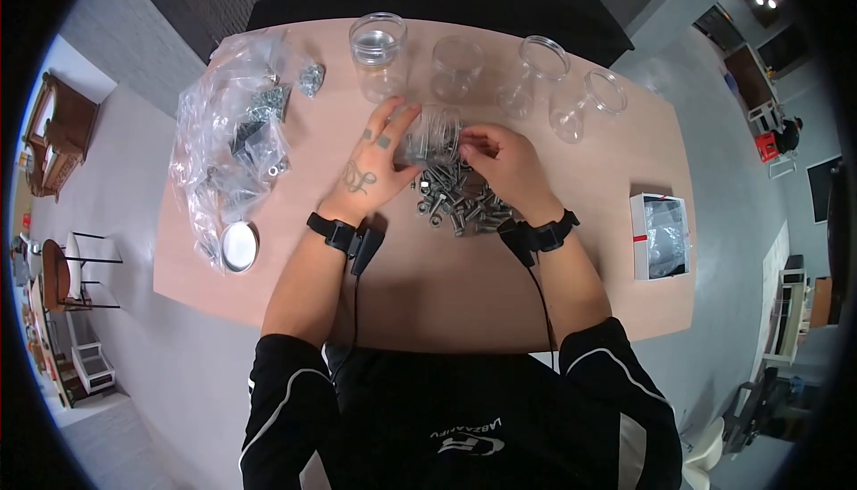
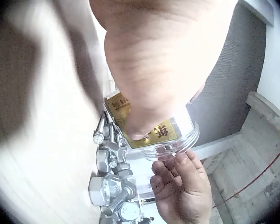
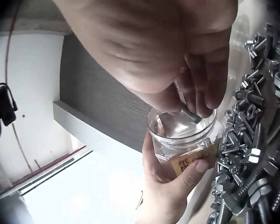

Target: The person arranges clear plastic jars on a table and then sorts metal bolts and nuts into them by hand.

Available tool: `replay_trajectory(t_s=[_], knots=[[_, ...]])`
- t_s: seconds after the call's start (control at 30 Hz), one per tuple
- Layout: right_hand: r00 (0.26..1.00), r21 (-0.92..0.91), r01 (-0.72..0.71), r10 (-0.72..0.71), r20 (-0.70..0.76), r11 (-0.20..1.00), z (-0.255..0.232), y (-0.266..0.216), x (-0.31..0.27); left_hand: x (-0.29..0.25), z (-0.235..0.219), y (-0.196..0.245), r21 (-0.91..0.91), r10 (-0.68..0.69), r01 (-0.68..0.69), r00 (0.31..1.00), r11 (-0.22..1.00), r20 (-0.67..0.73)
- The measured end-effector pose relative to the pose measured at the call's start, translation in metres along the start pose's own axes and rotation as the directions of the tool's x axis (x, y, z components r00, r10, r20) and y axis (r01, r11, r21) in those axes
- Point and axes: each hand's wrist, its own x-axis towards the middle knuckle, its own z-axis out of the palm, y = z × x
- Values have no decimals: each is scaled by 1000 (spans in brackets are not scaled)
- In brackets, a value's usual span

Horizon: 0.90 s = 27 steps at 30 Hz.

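Observation:
My left hand grips a clear plastic jar with a gold label, holding it tilted with its mouth toward my right hand. In the right wrist view the right fingertips are at the jar's mouth, just inside the rim, pinching a small grey metal piece; its exact kind is mostly hidden by the fingers. Close below the jar lies a heap of metal bolts and nuts. Several large hex-headed bolts show at the heap's near side in the left wrist view.
Clear jars stand along the table's back edge, others at back right. Clear plastic bags with small hardware cover the left side, beside a round silver-white lid. An open white box sits at the right edge.

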Motion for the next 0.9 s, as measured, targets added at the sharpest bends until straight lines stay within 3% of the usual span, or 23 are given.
replay_trajectory(t_s=[0.03,0.1,0.13,0.2,0.23,0.3,0.43,0.6,0.9], knots=[[1000,-1,-1,1,2,1000,-2,-4,0,0,-1,1,0,-3,3,1000,1000,2],[1000,-236,10,-5,21,972,-12,-17,-2,0,0,1,-1,-7,7,1000,1000,3],[1000,-236,10,-4,24,972,-15,-17,-3,0,1,1,-16,-28,28,1000,999,-3],[978,-485,12,90,187,875,-20,-16,-4,-1,2,-1,-30,-51,51,999,998,-11],[978,-485,13,90,188,875,-19,-14,-5,0,2,-1,-18,-37,37,999,999,-20],[958,-594,187,-11,287,783,-16,-2,-9,0,2,-2,-8,-23,23,999,1000,-29],[949,-580,231,-50,311,781,-12,6,-12,0,1,-1,-5,-29,28,999,1000,-28],[913,-592,149,120,390,792,-13,-13,-13,-1,3,-3,-14,-34,33,999,999,-33],[896,-548,166,107,431,820,-4,-16,-17,0,3,-3,-10,-32,31,999,999,-22]])
